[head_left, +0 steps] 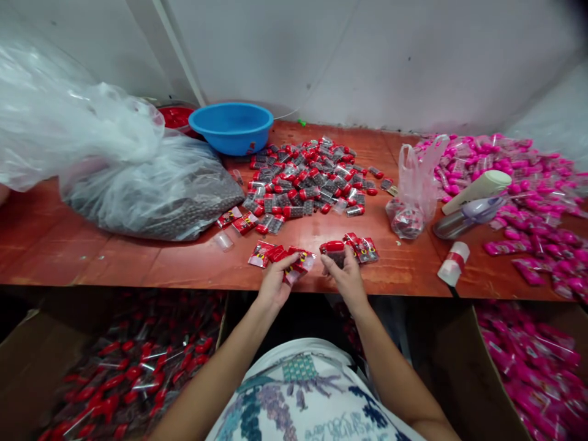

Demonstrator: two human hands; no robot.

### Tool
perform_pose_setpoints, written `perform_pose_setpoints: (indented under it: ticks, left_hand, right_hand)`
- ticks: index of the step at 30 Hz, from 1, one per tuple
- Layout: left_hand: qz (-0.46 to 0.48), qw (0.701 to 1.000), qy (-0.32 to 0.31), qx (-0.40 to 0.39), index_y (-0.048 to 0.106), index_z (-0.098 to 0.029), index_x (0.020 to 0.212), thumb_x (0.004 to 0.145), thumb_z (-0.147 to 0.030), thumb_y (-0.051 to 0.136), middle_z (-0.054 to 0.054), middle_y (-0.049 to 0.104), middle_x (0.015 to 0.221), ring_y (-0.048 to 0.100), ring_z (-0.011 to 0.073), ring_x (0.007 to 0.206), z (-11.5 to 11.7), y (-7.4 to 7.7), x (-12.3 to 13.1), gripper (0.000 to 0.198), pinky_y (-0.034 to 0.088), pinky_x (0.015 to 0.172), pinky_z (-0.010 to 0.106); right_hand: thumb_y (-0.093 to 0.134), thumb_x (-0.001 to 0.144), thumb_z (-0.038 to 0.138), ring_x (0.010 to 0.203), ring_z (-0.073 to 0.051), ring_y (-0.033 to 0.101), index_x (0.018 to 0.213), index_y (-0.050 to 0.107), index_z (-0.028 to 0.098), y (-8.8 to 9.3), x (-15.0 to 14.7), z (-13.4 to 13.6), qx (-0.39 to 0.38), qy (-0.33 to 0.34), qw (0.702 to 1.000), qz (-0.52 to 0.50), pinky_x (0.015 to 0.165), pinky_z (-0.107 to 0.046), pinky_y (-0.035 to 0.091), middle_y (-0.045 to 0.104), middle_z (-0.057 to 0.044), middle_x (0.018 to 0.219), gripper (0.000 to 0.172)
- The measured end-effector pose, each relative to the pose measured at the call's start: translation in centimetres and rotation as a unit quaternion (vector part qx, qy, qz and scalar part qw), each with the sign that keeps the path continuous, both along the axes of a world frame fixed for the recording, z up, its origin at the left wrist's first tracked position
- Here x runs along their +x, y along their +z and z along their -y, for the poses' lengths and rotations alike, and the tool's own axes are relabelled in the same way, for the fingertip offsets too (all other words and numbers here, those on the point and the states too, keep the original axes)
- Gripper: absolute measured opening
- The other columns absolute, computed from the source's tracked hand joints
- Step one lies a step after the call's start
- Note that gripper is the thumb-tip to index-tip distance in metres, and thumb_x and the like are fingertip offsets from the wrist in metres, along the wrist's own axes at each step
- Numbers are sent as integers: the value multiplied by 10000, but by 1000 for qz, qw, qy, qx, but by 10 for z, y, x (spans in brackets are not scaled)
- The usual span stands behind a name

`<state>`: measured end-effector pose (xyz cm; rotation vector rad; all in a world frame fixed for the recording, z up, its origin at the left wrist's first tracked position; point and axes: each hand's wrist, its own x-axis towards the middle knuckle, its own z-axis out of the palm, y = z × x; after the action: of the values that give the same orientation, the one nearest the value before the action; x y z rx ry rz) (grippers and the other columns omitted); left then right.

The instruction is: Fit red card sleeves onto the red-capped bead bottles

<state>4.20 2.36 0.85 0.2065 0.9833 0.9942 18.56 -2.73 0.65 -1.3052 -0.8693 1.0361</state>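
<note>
At the front edge of a reddish wooden table [138,257], my left hand [275,283] is closed on a small red printed packet [299,262]. My right hand [344,277] pinches a small clear tube with a red cap [333,248]. A few more red packets [365,248] lie just beyond my right hand, and others [263,253] lie beside my left. A big heap of red-capped tubes [307,180] covers the middle of the table.
A large clear bag of dark beads [151,196] lies at left, a blue basin [232,127] behind it. A small plastic bag [413,190], a handheld sealer [475,199] and pink packets [528,202] sit at right. Boxes of red [119,373] and pink [537,367] items stand below.
</note>
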Motion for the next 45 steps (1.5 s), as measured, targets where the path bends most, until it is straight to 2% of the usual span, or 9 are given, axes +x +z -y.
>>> perform_pose_setpoints:
  ticks: [3,6,15,19,23,29,33,40,45]
  left_hand:
    - [7,1000,23,-9,683,-113,719,663,-54,707,46,714,710,663,154,622,-4,-3,-2,85,570,601,279]
    - [9,999,37,-8,677,-110,718,677,-52,707,42,710,710,660,153,626,-5,-3,-2,78,572,597,282]
    - [-10,999,30,0,654,-115,707,643,-130,769,31,690,678,639,143,582,0,0,-3,132,558,561,278]
    - [-2,999,29,26,656,-118,712,623,-150,785,26,694,685,644,145,601,2,0,-3,159,566,608,299]
    - [2,999,10,45,662,-99,691,564,-43,774,50,709,709,667,168,669,3,-2,-1,178,567,673,302]
    - [-6,997,64,42,657,-106,678,535,-1,756,20,699,667,651,142,610,1,0,1,203,557,616,264]
    - [-16,998,47,34,672,-90,700,551,-21,760,41,708,680,659,147,621,1,-1,2,187,559,635,268]
    - [-30,998,25,42,688,-92,711,545,-74,792,49,720,703,668,157,636,1,-5,2,197,560,645,280]
    - [-20,999,10,47,691,-97,712,521,-74,804,35,718,697,666,157,638,3,-2,2,224,564,646,291]
  right_hand:
    - [573,831,464,497,-124,568,1207,474,244,-1,-5,9,-40,31,998,-24,439,-219,457,589,47,642,446]
    - [539,846,475,505,-130,597,1282,443,239,-3,-13,18,-59,68,996,-21,428,-213,470,596,43,642,505]
    - [573,825,426,508,-103,597,1271,493,251,-2,-21,20,-52,35,998,12,416,-195,470,634,12,820,486]
    - [533,859,436,501,-98,587,1311,449,244,-4,-20,20,-53,34,998,30,413,-188,468,607,20,778,498]
    - [520,869,451,502,-109,583,1324,435,227,-7,-19,20,-55,31,997,37,415,-187,468,585,34,684,515]
    - [523,867,464,515,-108,586,1323,432,231,-7,-18,23,-55,33,997,37,423,-187,470,577,33,694,521]
    - [522,871,452,526,-114,592,1319,438,251,-6,-19,24,-46,34,997,47,429,-205,475,597,5,774,498]
    - [533,875,416,558,-140,601,1286,487,245,-5,-17,25,-15,39,995,86,472,-243,489,613,-23,781,447]
    - [534,877,408,551,-139,597,1288,494,241,-7,-15,24,-20,36,994,100,481,-248,494,623,-22,772,446]
